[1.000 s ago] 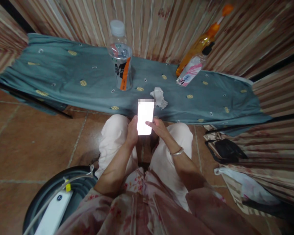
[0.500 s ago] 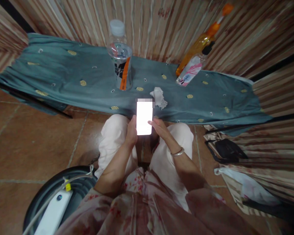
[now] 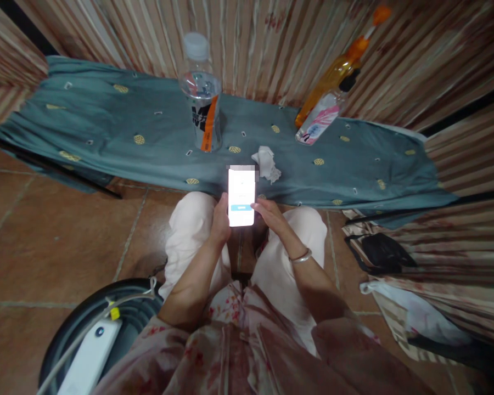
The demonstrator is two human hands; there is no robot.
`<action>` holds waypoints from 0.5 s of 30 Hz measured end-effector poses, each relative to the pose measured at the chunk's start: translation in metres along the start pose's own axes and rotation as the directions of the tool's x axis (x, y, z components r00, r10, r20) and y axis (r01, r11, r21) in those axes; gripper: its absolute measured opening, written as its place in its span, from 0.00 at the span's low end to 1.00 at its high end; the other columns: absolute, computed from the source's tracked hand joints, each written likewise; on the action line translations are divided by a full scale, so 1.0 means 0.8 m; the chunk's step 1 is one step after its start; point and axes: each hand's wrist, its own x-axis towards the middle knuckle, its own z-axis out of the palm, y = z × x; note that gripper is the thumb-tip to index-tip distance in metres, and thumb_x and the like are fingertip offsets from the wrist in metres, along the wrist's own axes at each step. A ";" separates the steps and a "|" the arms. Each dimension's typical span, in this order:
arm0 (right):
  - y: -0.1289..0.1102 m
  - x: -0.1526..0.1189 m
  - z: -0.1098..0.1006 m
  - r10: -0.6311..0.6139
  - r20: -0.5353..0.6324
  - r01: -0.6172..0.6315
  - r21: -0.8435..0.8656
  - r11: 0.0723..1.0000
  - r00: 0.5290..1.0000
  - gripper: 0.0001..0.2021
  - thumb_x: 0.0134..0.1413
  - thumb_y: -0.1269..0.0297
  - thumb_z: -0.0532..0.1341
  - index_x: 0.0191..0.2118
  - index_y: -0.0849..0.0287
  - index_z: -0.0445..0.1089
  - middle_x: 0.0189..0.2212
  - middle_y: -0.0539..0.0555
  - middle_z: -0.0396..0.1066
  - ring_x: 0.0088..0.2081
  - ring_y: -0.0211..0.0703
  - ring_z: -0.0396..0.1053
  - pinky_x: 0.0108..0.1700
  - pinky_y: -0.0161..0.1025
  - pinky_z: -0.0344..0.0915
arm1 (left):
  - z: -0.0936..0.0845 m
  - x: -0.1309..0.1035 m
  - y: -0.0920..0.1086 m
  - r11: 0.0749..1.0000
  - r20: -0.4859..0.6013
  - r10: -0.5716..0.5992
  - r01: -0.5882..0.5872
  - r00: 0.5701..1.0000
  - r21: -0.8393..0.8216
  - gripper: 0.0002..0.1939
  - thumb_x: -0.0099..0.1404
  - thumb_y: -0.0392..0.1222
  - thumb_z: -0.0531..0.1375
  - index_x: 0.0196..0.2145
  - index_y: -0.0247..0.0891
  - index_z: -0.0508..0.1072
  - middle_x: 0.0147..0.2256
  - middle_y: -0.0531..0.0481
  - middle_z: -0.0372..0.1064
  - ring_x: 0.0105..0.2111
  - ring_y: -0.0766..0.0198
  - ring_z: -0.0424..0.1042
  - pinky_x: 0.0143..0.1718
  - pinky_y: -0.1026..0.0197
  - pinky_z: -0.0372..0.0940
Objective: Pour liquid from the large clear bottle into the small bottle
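A smartphone with a bright white screen and a blue bar low on it is held upright between my knees and the cloth-covered table. My left hand is closed round its left edge. My right hand grips the right side, with the thumb over the screen's edge near the blue bar. The fingers behind the phone are hidden. Just beyond the phone, a crumpled white tissue lies on the table.
The table's green cloth carries a clear drink bottle, an orange pump bottle and a small pink-labelled bottle. At lower left, a white power strip sits on a round black stool. A black bag lies at right.
The plain white screen now shows faint text and a blue bar. My right thumb has shifted very slightly at the screen's edge; both hands keep hold of the phone.
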 end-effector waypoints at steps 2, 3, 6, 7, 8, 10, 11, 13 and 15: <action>-0.002 -0.001 -0.001 0.023 0.007 -0.023 0.028 0.999 1.000 0.13 0.56 0.53 0.61 0.26 0.55 0.68 0.23 0.47 0.68 0.31 0.41 0.66 0.32 0.35 0.61 | -0.001 0.001 -0.001 1.000 0.000 -0.007 0.007 1.000 -0.001 0.34 0.61 0.71 0.64 0.43 0.33 0.80 0.38 0.40 0.84 0.44 0.47 0.83 0.46 0.50 0.76; -0.002 -0.001 -0.001 0.034 0.012 -0.035 0.042 0.999 0.999 0.12 0.55 0.54 0.61 0.26 0.55 0.68 0.23 0.46 0.68 0.30 0.41 0.65 0.32 0.35 0.61 | -0.001 0.001 -0.001 1.000 -0.001 -0.012 0.012 1.000 -0.005 0.34 0.61 0.71 0.64 0.43 0.33 0.80 0.38 0.40 0.84 0.43 0.48 0.83 0.46 0.50 0.77; -0.003 -0.002 0.000 0.045 0.043 -0.048 0.072 0.996 0.998 0.12 0.54 0.54 0.61 0.26 0.55 0.67 0.23 0.46 0.68 0.30 0.41 0.66 0.33 0.35 0.61 | -0.001 0.002 -0.002 1.000 -0.007 -0.028 0.027 1.000 -0.013 0.35 0.61 0.71 0.63 0.42 0.32 0.80 0.38 0.40 0.83 0.43 0.48 0.83 0.46 0.50 0.77; -0.002 -0.002 0.000 0.048 0.048 -0.052 0.082 0.995 0.998 0.12 0.53 0.53 0.62 0.26 0.55 0.68 0.23 0.46 0.68 0.30 0.41 0.67 0.34 0.36 0.62 | -0.001 0.003 -0.002 1.000 -0.009 -0.028 0.028 1.000 -0.012 0.35 0.61 0.71 0.63 0.43 0.32 0.80 0.38 0.39 0.84 0.43 0.48 0.83 0.46 0.50 0.77; -0.002 -0.002 0.001 0.053 0.049 -0.057 0.092 0.994 0.997 0.12 0.53 0.53 0.63 0.27 0.55 0.69 0.24 0.46 0.69 0.31 0.42 0.68 0.35 0.36 0.64 | -0.001 0.002 -0.002 1.000 -0.015 -0.025 0.025 1.000 -0.008 0.35 0.61 0.71 0.63 0.43 0.32 0.80 0.38 0.39 0.84 0.43 0.48 0.83 0.46 0.50 0.77; -0.001 -0.002 0.003 0.062 0.040 -0.066 0.105 0.992 0.997 0.11 0.53 0.53 0.65 0.29 0.55 0.72 0.23 0.47 0.71 0.32 0.44 0.70 0.38 0.38 0.67 | 0.000 0.001 -0.002 1.000 -0.022 -0.011 0.011 1.000 0.001 0.35 0.61 0.70 0.64 0.43 0.32 0.80 0.39 0.39 0.84 0.43 0.48 0.83 0.46 0.50 0.77; -0.001 -0.002 0.004 0.066 0.032 -0.069 0.105 0.992 0.997 0.10 0.53 0.54 0.66 0.30 0.56 0.73 0.23 0.47 0.71 0.33 0.45 0.71 0.39 0.38 0.68 | 0.001 0.000 -0.001 1.000 -0.023 -0.004 0.004 1.000 0.005 0.34 0.61 0.70 0.64 0.44 0.32 0.80 0.39 0.39 0.84 0.44 0.48 0.83 0.46 0.50 0.77; 0.000 -0.002 0.006 0.067 0.020 -0.069 0.095 0.993 0.998 0.10 0.53 0.55 0.67 0.31 0.56 0.75 0.23 0.47 0.72 0.34 0.46 0.72 0.40 0.39 0.69 | 0.002 -0.001 0.000 1.000 -0.029 0.007 -0.007 1.000 0.014 0.34 0.61 0.70 0.64 0.43 0.32 0.80 0.39 0.39 0.84 0.44 0.47 0.83 0.45 0.50 0.77; 0.001 -0.002 0.006 0.064 0.014 -0.065 0.081 0.995 0.998 0.09 0.53 0.55 0.67 0.32 0.56 0.76 0.23 0.47 0.72 0.33 0.45 0.72 0.39 0.38 0.69 | 0.003 -0.002 0.001 1.000 -0.035 0.005 -0.004 0.999 0.021 0.35 0.60 0.71 0.64 0.42 0.32 0.80 0.39 0.40 0.83 0.43 0.47 0.83 0.45 0.50 0.77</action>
